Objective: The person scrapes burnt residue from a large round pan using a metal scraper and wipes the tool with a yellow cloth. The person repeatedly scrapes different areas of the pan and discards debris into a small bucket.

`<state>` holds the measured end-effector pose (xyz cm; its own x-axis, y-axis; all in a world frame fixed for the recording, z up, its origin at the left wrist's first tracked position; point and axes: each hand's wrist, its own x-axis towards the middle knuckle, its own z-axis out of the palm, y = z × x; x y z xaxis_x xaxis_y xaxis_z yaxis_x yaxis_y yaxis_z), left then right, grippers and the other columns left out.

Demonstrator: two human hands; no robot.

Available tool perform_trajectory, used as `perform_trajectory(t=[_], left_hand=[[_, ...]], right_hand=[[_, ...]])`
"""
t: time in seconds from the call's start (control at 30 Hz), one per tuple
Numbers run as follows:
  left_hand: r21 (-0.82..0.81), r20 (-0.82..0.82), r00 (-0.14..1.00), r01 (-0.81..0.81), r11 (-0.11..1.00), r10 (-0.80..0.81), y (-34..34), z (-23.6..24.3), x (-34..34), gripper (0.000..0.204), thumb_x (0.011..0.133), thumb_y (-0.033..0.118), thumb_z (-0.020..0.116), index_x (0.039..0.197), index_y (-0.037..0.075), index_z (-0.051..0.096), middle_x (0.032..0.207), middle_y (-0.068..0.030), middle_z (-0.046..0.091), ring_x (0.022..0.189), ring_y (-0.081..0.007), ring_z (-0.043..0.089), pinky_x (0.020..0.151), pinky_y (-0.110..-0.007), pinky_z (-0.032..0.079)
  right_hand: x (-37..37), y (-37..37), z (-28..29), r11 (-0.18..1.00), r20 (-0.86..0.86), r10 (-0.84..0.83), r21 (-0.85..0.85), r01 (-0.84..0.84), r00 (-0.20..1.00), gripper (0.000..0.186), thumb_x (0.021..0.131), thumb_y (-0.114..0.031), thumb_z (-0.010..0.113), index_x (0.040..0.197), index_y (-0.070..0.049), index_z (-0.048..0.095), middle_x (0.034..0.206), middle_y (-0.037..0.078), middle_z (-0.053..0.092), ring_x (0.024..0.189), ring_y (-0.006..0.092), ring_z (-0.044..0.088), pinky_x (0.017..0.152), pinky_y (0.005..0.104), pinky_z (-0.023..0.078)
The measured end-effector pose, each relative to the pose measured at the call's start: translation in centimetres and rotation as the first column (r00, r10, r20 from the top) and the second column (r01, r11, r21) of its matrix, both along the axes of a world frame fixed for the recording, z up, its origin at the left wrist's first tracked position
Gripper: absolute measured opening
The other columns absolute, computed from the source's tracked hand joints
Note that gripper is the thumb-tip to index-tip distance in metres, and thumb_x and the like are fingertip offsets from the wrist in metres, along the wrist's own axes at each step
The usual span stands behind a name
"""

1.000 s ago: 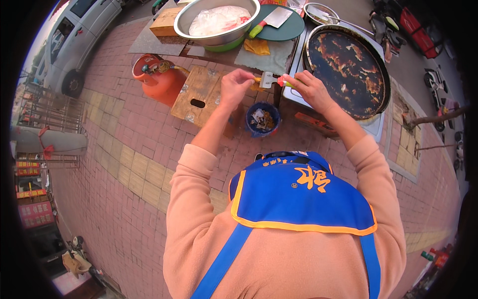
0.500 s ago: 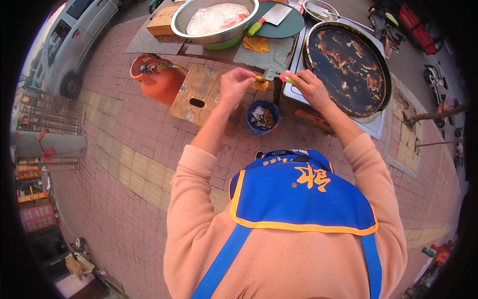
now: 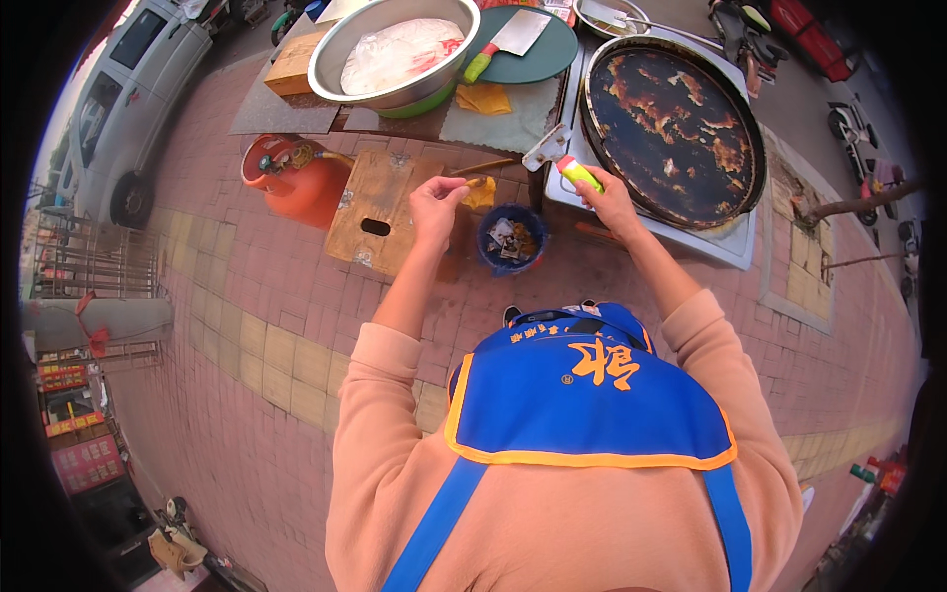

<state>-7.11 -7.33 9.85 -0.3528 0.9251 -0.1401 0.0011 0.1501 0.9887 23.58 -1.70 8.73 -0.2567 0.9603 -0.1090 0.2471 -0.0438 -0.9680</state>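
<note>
My left hand (image 3: pixel 434 202), fingers pinched, holds the end of a small yellowish-brown piece (image 3: pixel 480 194), apparently a crumpled cloth, over the wooden stool (image 3: pixel 395 183) and left of a blue bucket (image 3: pixel 498 262) holding scraps. My right hand (image 3: pixel 609 207) grips a scraper by its green and red handle (image 3: pixel 580 176), its metal blade (image 3: pixel 543 148) raised at the left edge of the steel stove (image 3: pixel 712 254). A large round black pan (image 3: pixel 671 138) with browned, flaky patches sits on that stove, right of the scraper.
An orange gas cylinder (image 3: pixel 301 197) stands left. Behind are a table (image 3: pixel 276 118), a steel basin (image 3: pixel 330 74) with a bagged pale mass, a green board (image 3: pixel 552 49) with cleaver (image 3: pixel 523 30), yellow cloth (image 3: pixel 483 97) and wooden block (image 3: pixel 291 67). A tree trunk (image 3: pixel 868 202) is right, parked van (image 3: pixel 118 118) left.
My hands have moved apart: the left down and leftward with the yellowish piece, the right lower, now tilting the scraper blade up and clear of that piece. The view has shifted slightly.
</note>
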Motion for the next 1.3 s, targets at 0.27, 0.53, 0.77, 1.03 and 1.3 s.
perform_trajectory(t=[0.27,0.53,0.77,1.03,1.3], left_hand=[[-0.085,0.155,0.986,-0.055,0.995,0.068,0.1,-4.4,1.4,0.017,0.088,0.0,0.072,0.104,-0.001,0.069,0.098,-0.0043,0.07,0.087,-0.0098,0.063,0.078,-0.022,0.049],[-0.201,0.072,0.96,-0.251,0.947,0.27,0.6,-7.7,4.9,0.018,0.088,-0.002,0.072,0.105,-0.003,0.067,0.102,-0.0081,0.069,0.093,-0.0141,0.065,0.082,-0.025,0.052],[-0.271,0.081,0.91,-0.373,0.887,0.407,2.0,-7.7,10.6,0.018,0.09,-0.002,0.069,0.107,-0.005,0.065,0.107,-0.0107,0.067,0.095,-0.0174,0.066,0.086,-0.028,0.055],[-0.274,0.081,0.884,-0.425,0.863,0.461,1.4,-7.0,15.2,0.016,0.092,-0.003,0.067,0.108,-0.004,0.064,0.108,-0.012,0.067,0.097,-0.0195,0.066,0.089,-0.031,0.056],[-0.282,0.092,0.881,-0.424,0.861,0.464,2.5,-7.7,15.0,0.017,0.091,-0.002,0.068,0.108,-0.004,0.064,0.108,-0.0121,0.067,0.1,-0.0204,0.066,0.088,-0.03,0.056]], right_hand=[[7.6,-1.7,-0.2,0.932,-0.115,-0.255,-0.294,0.212,0.96,0.036,0.095,-0.026,0.068,0.122,-0.003,0.063,0.08,0.0,0.061,0.063,0.0054,0.052,0.058,0.0225,0.044],[27.8,-3.8,-2.5,0.871,0.528,-0.445,0.069,0.486,0.724,0.043,0.085,-0.026,0.077,0.119,-0.005,0.062,0.098,0.018,0.071,0.09,0.0288,0.069,0.08,0.0378,0.052],[36.2,-0.8,-3.2,0.914,0.668,-0.341,0.071,0.4,0.661,0.04,0.088,-0.025,0.072,0.124,-0.011,0.063,0.098,0.024,0.071,0.094,0.0432,0.067,0.079,0.0456,0.053],[38.5,3.6,-2.1,0.98,0.788,-0.194,0.132,0.147,0.584,0.024,0.091,-0.033,0.069,0.113,-0.024,0.075,0.08,0.016,0.071,0.074,0.0386,0.067,0.064,0.0484,0.052],[36.5,10.1,-2.2,0.997,0.794,-0.035,0.068,-0.03,0.607,0.023,0.092,-0.03,0.066,0.112,-0.021,0.075,0.077,0.015,0.071,0.072,0.0368,0.068,0.066,0.0466,0.056]])
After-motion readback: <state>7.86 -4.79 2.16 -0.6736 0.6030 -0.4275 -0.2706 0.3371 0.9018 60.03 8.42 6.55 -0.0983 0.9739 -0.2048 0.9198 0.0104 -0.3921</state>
